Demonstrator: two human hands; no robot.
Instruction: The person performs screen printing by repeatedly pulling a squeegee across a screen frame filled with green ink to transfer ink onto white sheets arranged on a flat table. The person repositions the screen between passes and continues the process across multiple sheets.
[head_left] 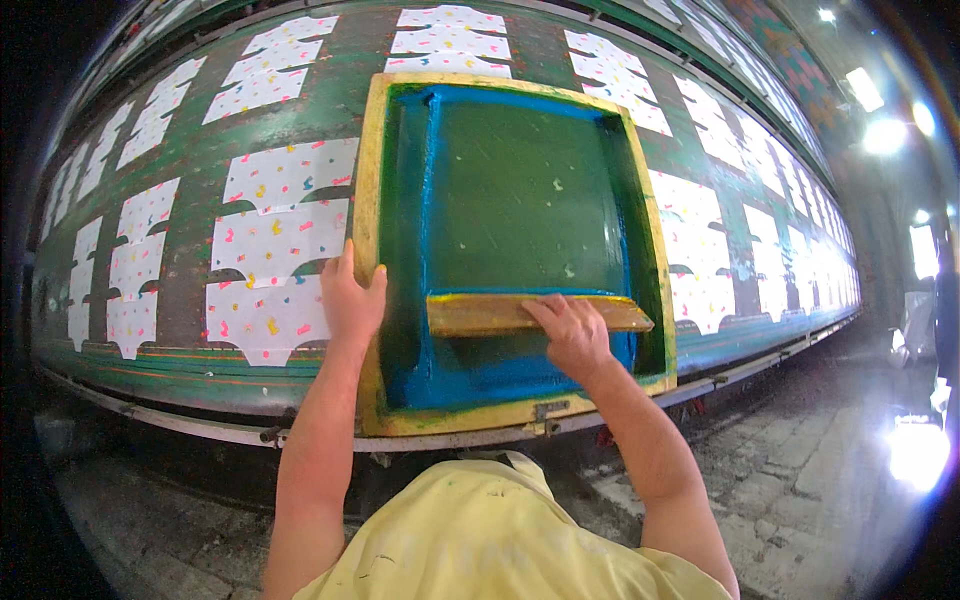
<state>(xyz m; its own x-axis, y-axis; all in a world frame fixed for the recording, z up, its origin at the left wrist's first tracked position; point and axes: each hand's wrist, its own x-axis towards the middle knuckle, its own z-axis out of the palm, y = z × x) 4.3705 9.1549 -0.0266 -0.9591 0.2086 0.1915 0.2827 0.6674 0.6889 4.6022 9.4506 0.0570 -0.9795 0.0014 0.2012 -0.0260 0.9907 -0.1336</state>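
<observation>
A wooden screen-printing frame (368, 200) lies on the long green table, with green mesh (520, 180) inside it. Blue ink (470, 385) coats the near part of the mesh and streaks along its sides. My left hand (353, 300) grips the frame's left rail, thumb on the inner side and fingers along the outer side. In my right hand (577, 335) is a wooden squeegee (475, 315), held by its upper edge and lying crosswise over the near part of the mesh. The squeegee's lower edge and some right fingers are hidden.
White cut fabric pieces (282, 240) with small coloured prints lie in rows on the green table (180, 370), left, right and beyond the frame. A metal rail (210, 425) runs along the near table edge. A paved floor (770, 470) and bright lights are at right.
</observation>
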